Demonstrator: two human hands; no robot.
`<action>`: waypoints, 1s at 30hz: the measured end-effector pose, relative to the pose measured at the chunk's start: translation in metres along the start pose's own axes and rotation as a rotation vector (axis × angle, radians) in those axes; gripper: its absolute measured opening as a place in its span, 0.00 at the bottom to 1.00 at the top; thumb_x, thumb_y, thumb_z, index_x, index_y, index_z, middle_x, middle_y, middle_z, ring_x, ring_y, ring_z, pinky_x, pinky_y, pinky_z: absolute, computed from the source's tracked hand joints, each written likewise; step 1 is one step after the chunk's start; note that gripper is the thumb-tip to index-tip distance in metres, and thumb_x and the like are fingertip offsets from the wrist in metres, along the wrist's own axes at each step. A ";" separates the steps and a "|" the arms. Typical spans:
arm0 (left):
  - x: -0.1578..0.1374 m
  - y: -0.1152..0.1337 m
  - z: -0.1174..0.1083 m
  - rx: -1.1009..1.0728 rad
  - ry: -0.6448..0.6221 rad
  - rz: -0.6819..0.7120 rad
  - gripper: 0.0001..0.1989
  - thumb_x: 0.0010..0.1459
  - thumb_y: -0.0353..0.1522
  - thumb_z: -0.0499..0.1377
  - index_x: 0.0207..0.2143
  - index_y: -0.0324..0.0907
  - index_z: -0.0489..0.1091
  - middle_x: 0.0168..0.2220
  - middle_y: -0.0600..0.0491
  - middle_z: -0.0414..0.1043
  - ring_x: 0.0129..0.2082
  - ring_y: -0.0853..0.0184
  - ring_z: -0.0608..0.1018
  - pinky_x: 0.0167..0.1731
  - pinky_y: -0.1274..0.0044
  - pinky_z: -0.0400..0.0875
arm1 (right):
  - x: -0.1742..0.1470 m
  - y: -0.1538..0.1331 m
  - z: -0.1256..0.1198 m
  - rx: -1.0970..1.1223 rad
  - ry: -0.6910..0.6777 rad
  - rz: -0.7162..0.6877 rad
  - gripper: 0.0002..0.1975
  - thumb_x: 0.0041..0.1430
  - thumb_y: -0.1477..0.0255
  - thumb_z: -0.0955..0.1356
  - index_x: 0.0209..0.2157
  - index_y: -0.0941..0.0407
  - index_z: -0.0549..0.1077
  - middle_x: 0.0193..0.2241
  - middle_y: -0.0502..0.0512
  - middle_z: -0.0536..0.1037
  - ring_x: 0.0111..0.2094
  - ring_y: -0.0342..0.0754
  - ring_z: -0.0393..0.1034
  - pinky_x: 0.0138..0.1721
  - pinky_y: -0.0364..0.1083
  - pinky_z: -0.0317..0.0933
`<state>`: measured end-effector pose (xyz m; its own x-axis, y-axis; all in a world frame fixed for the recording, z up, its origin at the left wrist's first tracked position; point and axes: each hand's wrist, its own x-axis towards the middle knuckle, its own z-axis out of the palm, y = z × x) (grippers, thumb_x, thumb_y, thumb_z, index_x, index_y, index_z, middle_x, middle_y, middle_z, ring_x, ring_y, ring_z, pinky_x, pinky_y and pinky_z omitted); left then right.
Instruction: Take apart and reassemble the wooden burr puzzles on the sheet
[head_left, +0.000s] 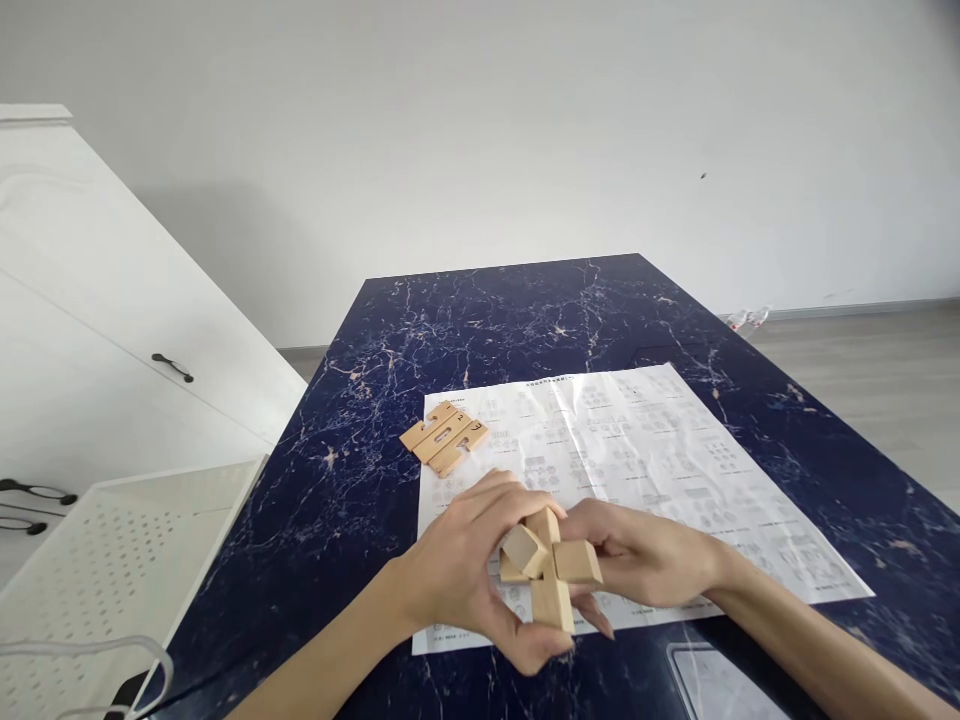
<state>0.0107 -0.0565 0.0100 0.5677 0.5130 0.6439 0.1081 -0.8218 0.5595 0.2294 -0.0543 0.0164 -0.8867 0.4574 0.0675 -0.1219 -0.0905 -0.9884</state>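
Observation:
An interlocking wooden burr puzzle (552, 597) of light square-ended bars is held up between my two hands, above the near part of a paper sheet. Its bars cross, and one short end is turned at an angle. My left hand (469, 560) grips it from the left, with fingers on the top end and the thumb under the bottom end. From the right, my right hand (649, 555) holds a side bar, its fingers partly hidden behind the wood. Flat wooden pieces (444, 438) with cutouts and handwritten numbers lie side by side on the sheet's left corner.
The creased printed sheet (637, 450) lies on a dark blue marbled table (480, 320). At the near edge rests a flat, pale rectangular object (724, 685). White cabinets (112, 300) stand on the left, beside a perforated white panel (112, 560) and a white cable (82, 648).

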 end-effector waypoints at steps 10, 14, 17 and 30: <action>0.009 0.015 0.008 -0.166 0.115 -0.008 0.30 0.60 0.54 0.61 0.55 0.42 0.70 0.29 0.55 0.74 0.24 0.68 0.74 0.32 0.71 0.74 | 0.000 0.028 0.000 0.464 -0.162 0.026 0.20 0.73 0.59 0.70 0.31 0.61 0.73 0.23 0.50 0.73 0.19 0.38 0.64 0.22 0.39 0.65; 0.006 0.004 0.003 -0.012 0.193 -0.027 0.34 0.57 0.54 0.66 0.58 0.42 0.70 0.28 0.57 0.70 0.25 0.69 0.71 0.26 0.75 0.70 | 0.002 0.027 0.000 0.499 0.079 0.039 0.16 0.73 0.59 0.71 0.40 0.60 0.73 0.27 0.48 0.72 0.22 0.38 0.64 0.22 0.39 0.64; 0.005 0.001 0.001 0.056 0.183 -0.037 0.34 0.58 0.52 0.67 0.58 0.42 0.69 0.30 0.56 0.71 0.26 0.68 0.72 0.28 0.75 0.72 | 0.004 0.026 0.001 0.530 0.135 0.046 0.16 0.71 0.59 0.72 0.38 0.59 0.72 0.27 0.48 0.70 0.23 0.40 0.62 0.23 0.40 0.63; 0.010 0.007 0.002 0.004 0.181 -0.005 0.33 0.58 0.55 0.64 0.55 0.42 0.72 0.27 0.57 0.70 0.25 0.68 0.71 0.28 0.73 0.72 | 0.006 0.028 0.004 0.563 0.016 0.074 0.16 0.73 0.61 0.70 0.33 0.56 0.69 0.22 0.41 0.55 0.19 0.37 0.47 0.19 0.39 0.56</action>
<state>0.0186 -0.0577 0.0201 0.4114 0.5531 0.7245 0.1145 -0.8199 0.5609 0.2194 -0.0576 -0.0103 -0.8955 0.4451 -0.0057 -0.2828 -0.5788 -0.7649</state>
